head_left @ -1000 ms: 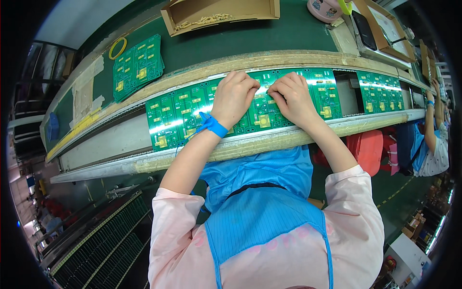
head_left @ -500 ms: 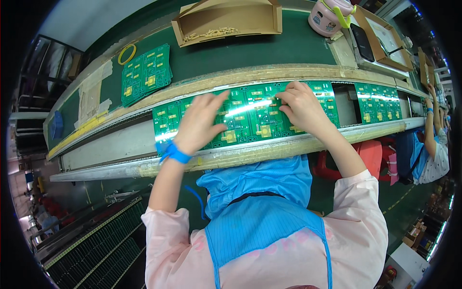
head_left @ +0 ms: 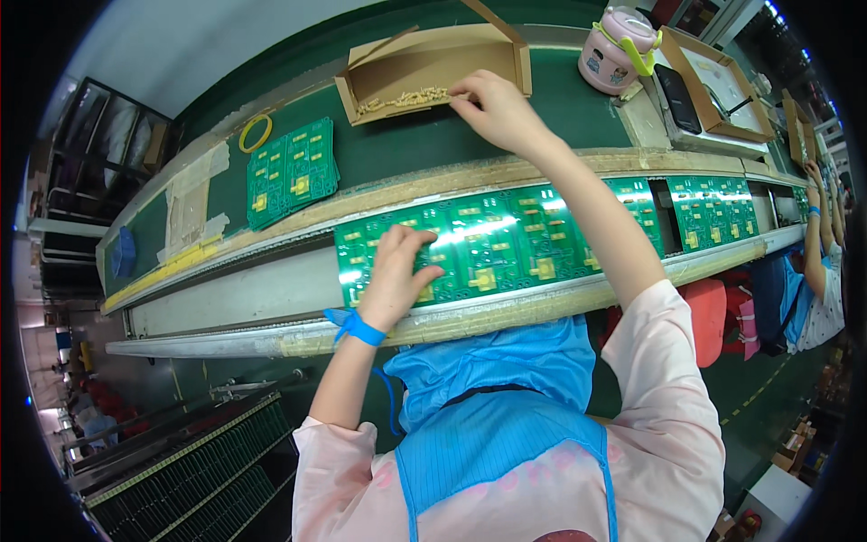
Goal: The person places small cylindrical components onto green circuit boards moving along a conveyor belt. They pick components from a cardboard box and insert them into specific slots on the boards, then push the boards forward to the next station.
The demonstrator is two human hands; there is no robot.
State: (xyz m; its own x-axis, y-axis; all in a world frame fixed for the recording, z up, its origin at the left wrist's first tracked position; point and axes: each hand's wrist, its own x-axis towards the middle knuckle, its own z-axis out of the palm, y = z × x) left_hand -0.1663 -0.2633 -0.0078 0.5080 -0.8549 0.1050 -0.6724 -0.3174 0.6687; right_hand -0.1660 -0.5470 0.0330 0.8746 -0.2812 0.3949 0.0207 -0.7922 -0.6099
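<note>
My left hand (head_left: pixel 396 275), with a blue band on its wrist, lies over the left part of a green circuit board panel (head_left: pixel 470 257). Its thumb and fingers are apart and hold nothing. The panel sits in a rail track and carries pale yellow parts. My right hand (head_left: pixel 498 110) reaches across the track to the front edge of an open cardboard box (head_left: pixel 433 65). Small tan components (head_left: pixel 406 99) lie in a heap along the box's front, beside its fingertips. Those fingers are pinched together; anything between them is too small to make out.
Stacked green boards (head_left: pixel 291 172) and a yellow tape ring (head_left: pixel 256 134) lie at the left. A pink lidded container (head_left: pixel 617 56) and a black phone (head_left: pixel 675 98) are at the back right. Another board panel (head_left: pixel 713 212) sits farther along the track, near another person's arm (head_left: pixel 813 226).
My right hand has left the board and moved up to the cardboard box. My left hand stays over the board's left part. The whole view has shifted slightly.
</note>
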